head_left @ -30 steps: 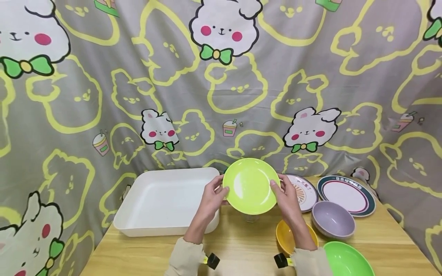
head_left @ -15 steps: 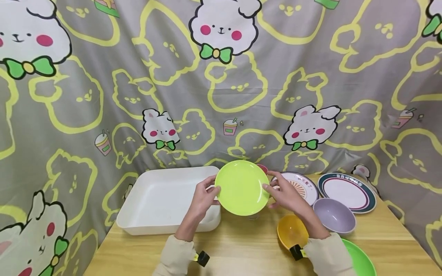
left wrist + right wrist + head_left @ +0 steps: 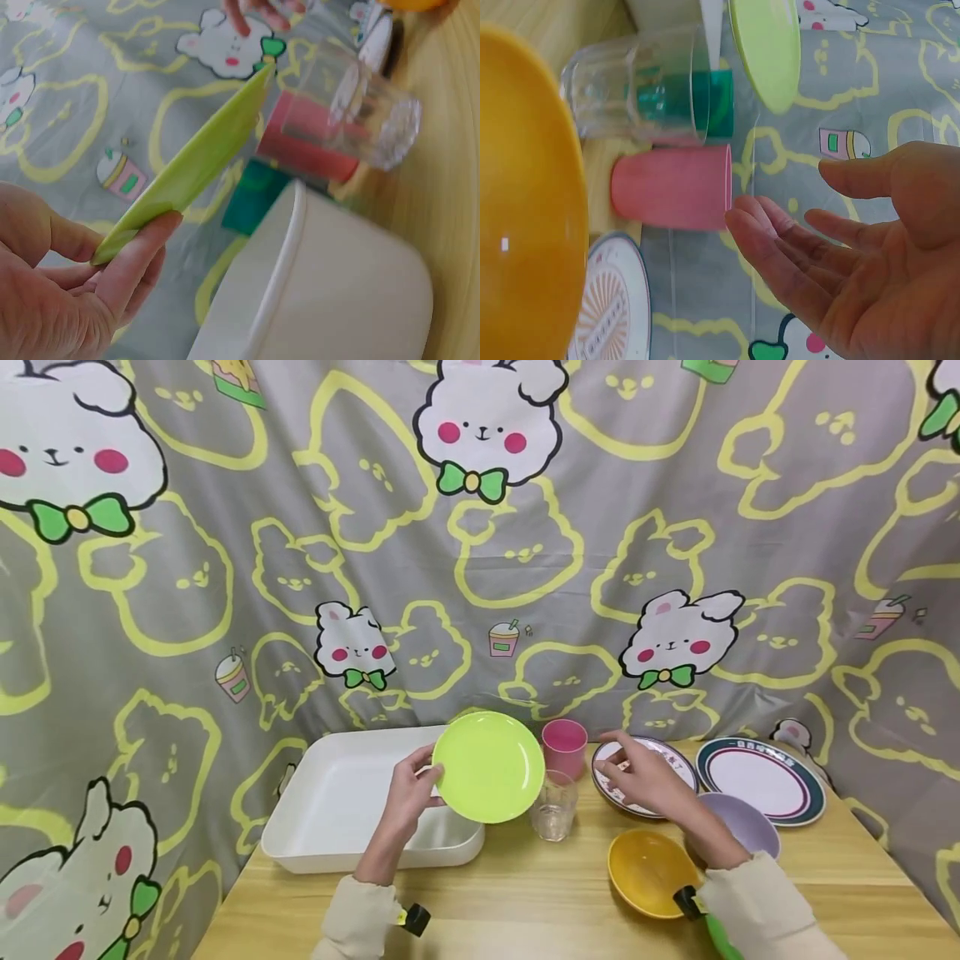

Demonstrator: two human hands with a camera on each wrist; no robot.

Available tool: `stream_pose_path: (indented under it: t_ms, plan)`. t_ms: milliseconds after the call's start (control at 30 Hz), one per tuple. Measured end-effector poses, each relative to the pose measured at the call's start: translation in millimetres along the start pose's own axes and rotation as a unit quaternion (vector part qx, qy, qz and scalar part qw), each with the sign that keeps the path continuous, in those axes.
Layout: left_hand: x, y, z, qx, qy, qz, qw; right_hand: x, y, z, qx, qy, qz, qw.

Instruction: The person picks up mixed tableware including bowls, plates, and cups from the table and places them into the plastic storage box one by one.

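A lime-green plate (image 3: 489, 767) is held up off the table by my left hand (image 3: 411, 789), which pinches its left edge between thumb and fingers. In the left wrist view the plate (image 3: 199, 161) shows nearly edge-on, tilted, near the white bin's rim. My right hand (image 3: 648, 781) is off the plate, fingers loosely spread with nothing in them, above the patterned round plate (image 3: 660, 758). The right wrist view has this hand (image 3: 870, 240) near a pink cup (image 3: 673, 187). A clear glass (image 3: 553, 810) stands just right of the lime plate.
A white rectangular bin (image 3: 360, 793) stands on the left of the wooden table (image 3: 525, 902). On the right are an orange bowl (image 3: 651, 872), a purple bowl (image 3: 742, 827), an oval dark-rimmed plate (image 3: 761, 781) and a green dish (image 3: 722, 939). A teal cup (image 3: 256, 196) sits behind the bin.
Both hands held the lime plate earlier. The right hand has let go and moved right; the left has carried the plate left toward the bin, uncovering the pink cup and glass.
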State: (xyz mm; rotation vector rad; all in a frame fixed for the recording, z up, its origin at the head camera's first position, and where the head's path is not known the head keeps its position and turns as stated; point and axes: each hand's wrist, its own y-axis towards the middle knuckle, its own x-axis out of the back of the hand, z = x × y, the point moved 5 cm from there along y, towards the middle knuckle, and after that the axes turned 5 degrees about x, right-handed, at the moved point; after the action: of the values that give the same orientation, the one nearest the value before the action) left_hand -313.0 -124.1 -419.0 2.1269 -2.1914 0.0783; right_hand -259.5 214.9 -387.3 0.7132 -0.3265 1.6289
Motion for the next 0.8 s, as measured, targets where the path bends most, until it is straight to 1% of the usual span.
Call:
stream_pose_path:
  t_ms: [67, 167, 300, 433, 600, 700, 800]
  plan:
    - [10.8, -0.2, 2.0, 0.006, 0.006, -0.018, 0.9998, 5.9, -0.7, -1.8, 0.012, -0.028, 0.000, 1.000]
    - [26.1, -2.3, 4.9, 0.016, 0.019, -0.036, 0.9990, 16.5, -4.7, -4.0, 0.024, -0.059, 0.001, 0.998]
    - [48.5, -6.8, 10.2, 0.039, 0.028, -0.050, 0.9976, 31.1, -13.1, -8.6, 0.041, -0.077, -0.003, 0.996]
    - [68.8, -4.5, 14.9, 0.048, 0.037, -0.064, 0.9961, 47.1, -19.4, -19.1, 0.059, -0.100, -0.019, 0.993]
    - [92.8, 0.9, 19.4, 0.051, 0.060, -0.082, 0.9935, 57.6, -20.5, -33.7, 0.086, -0.121, -0.025, 0.989]
    - [104.9, 0.6, 21.3, 0.047, 0.070, -0.094, 0.9921, 63.4, -20.3, -41.3, 0.094, -0.130, -0.025, 0.987]
    - [115.8, -1.0, 26.0, 0.049, 0.082, -0.103, 0.9901, 72.6, -19.4, -52.1, 0.097, -0.141, -0.015, 0.985]
